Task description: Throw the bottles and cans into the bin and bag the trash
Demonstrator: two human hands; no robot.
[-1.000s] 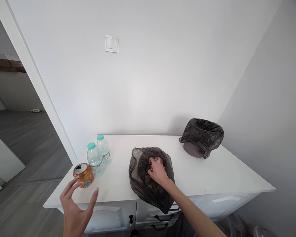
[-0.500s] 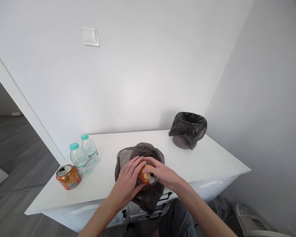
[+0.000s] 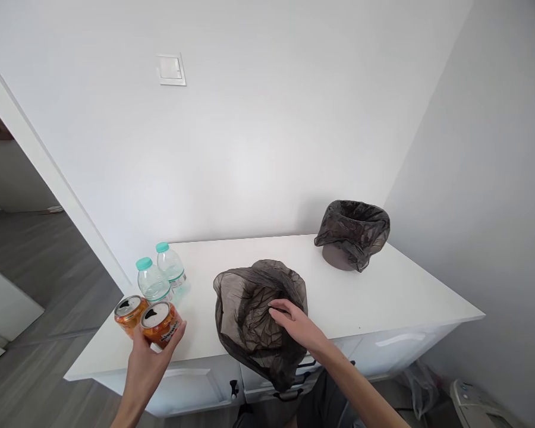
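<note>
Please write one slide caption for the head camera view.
Left hand holds an orange can near two clear bottles; right hand is at an open dark bag.

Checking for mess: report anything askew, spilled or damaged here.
No spill shows. The far liner looks askew: one side droops lower over its container. The near bag appears to sag off the front of the counter.

An opened orange can [image 3: 164, 330] and a dark plastic bag [image 3: 234, 303].
The can is held nearly upright at left, its silver top showing a dark drinking hole; base contact cannot be seen. The thin, see-through bag sits crumpled, mouth wide open upward, its near side drooping over the counter's [image 3: 396, 291] front edge.
</note>
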